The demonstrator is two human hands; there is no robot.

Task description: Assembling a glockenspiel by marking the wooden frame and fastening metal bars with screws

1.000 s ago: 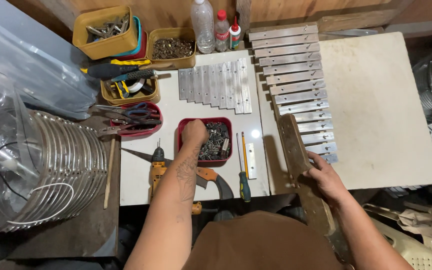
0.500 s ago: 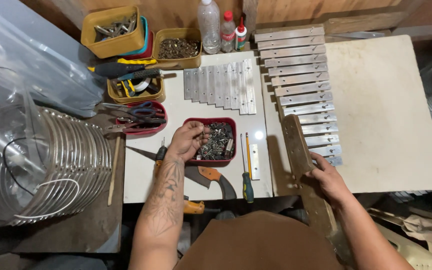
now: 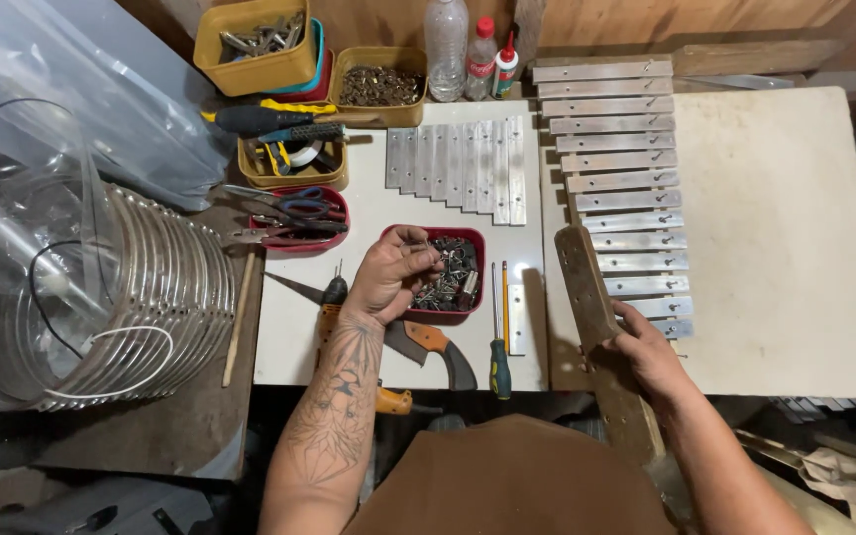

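a white tabletop point(image 3: 795, 248) sits on a dark workbench point(image 3: 151, 436) against a wooden wall point(image 3: 646, 20).

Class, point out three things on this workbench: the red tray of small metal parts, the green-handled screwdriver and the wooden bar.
red tray point(image 3: 476, 241): head view, right rim.
green-handled screwdriver point(image 3: 499, 369): head view, handle.
wooden bar point(image 3: 585, 287): head view, middle of upper face.

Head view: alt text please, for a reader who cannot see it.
Seen from above, the left hand picks small metal parts from a red tray on a white worktable, while the right hand grips a wooden bar beside a ladder-like row of metal bars. Screwdrivers, pliers and yellow bins surround them.
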